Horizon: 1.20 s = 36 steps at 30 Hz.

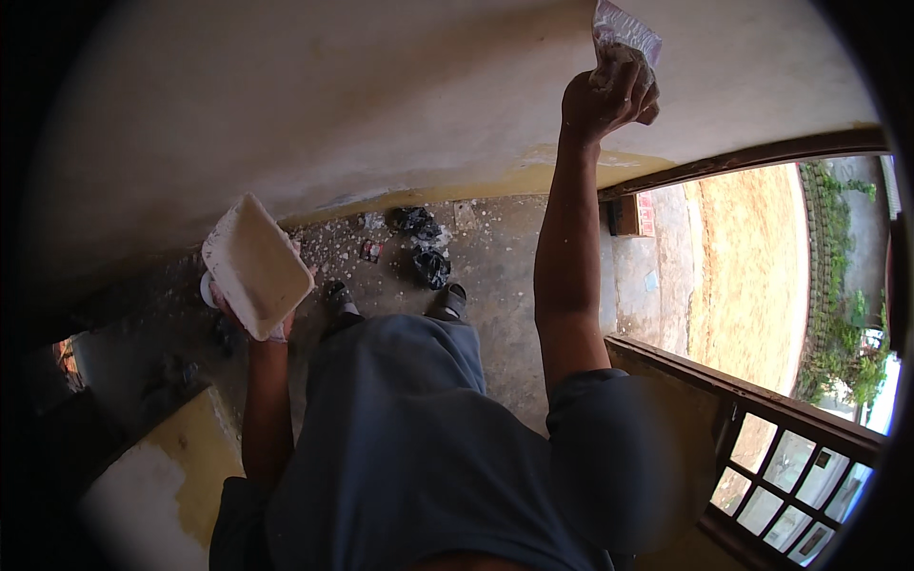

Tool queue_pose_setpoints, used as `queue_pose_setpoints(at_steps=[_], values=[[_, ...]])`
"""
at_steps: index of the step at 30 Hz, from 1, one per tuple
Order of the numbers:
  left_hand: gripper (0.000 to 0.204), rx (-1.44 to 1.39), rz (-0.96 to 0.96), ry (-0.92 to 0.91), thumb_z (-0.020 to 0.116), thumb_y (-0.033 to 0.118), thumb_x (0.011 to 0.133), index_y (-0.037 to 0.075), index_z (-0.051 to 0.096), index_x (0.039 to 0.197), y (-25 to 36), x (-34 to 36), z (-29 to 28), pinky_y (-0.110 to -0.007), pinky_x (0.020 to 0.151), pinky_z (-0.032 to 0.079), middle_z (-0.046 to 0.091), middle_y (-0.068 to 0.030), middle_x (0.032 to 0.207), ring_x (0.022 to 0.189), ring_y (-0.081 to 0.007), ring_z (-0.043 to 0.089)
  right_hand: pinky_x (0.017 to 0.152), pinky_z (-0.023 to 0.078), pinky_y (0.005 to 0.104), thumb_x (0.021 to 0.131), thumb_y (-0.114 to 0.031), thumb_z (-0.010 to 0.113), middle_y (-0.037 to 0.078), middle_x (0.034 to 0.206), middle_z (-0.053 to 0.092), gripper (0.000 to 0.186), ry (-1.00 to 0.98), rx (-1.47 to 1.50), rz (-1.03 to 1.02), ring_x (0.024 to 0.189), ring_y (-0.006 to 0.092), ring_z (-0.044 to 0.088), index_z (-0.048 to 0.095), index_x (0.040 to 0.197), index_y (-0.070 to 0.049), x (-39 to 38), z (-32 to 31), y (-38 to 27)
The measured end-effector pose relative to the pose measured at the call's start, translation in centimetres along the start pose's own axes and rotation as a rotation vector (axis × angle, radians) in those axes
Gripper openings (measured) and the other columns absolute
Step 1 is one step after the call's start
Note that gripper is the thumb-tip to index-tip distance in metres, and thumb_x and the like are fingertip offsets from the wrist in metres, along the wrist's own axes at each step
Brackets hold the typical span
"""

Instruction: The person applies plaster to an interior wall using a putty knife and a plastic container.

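My right hand (605,103) is raised high against the pale plastered wall (381,95), its fingers wrapped round a wide putty knife (628,33). White smears cover the blade and the knuckles. Lower down on the left, my left hand (280,329) grips a rectangular putty tray (259,271) from beneath and behind. The tray is tilted, off-white inside, with splashes along its outer side. Most of the left fingers are hidden behind it.
Black plastic bags (431,266) and white crumbs lie on the grey floor (505,247) by the wall's foot, ahead of my feet. To the right is an open doorway (743,152) onto bright ground, with a paned door (790,476) nearer me. A low yellow-white wall (181,457) stands lower left.
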State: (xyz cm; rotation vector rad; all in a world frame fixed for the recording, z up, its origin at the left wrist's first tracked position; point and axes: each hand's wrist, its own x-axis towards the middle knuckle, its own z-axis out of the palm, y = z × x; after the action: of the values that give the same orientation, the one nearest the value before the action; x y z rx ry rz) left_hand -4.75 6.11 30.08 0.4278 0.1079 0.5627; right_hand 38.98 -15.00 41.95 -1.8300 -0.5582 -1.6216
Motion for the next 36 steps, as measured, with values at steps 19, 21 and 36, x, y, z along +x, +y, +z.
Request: queue_pose_setpoints(at_steps=[19, 21, 36], values=[[0.096, 0.084, -0.043, 0.19, 0.052, 0.073, 0.078, 0.017, 0.029, 0.151, -0.2, -0.5, 3.9, -0.068, 0.089, 0.044, 0.04, -0.0193, 0.146, 0.133, -0.0446, 0.038, 0.091, 0.035, 0.0484, 0.074, -0.002, 0.063, 0.003, 0.107, 0.067, 0.024, -0.256, 0.047, 0.046, 0.105, 0.0319, 0.055, 0.064, 0.095, -0.016, -12.4, -2.1, -2.9], [0.093, 0.052, -0.061, 0.179, 0.051, 0.072, 0.079, 0.017, 0.03, 0.151, -0.5, -0.1, 3.7, -0.067, 0.091, 0.044, 0.04, -0.0182, 0.146, 0.132, -0.0443, 0.04, 0.094, 0.036, 0.0537, 0.074, -0.002, 0.063, 0.006, 0.114, 0.064, 0.035, -0.405, 0.061, -0.03, 0.11, 0.0357, 0.053, 0.063, 0.106, -0.018, -14.4, -0.9, -2.0], [0.067, -0.22, -0.272, 0.07, 0.034, 0.056, 0.094, 0.011, 0.04, 0.144, -8.4, 6.3, 0.7, -0.056, 0.101, 0.045, 0.051, -0.0158, 0.137, 0.121, -0.0373, 0.055, 0.072, 0.055, 0.0379, 0.088, -0.005, 0.059, 0.017, 0.101, 0.066, 0.031, -1.218, 1.065, 0.857, 0.086, 0.0263, 0.067, 0.046, 0.114, 0.001, -4.4, -10.3, -14.0]])
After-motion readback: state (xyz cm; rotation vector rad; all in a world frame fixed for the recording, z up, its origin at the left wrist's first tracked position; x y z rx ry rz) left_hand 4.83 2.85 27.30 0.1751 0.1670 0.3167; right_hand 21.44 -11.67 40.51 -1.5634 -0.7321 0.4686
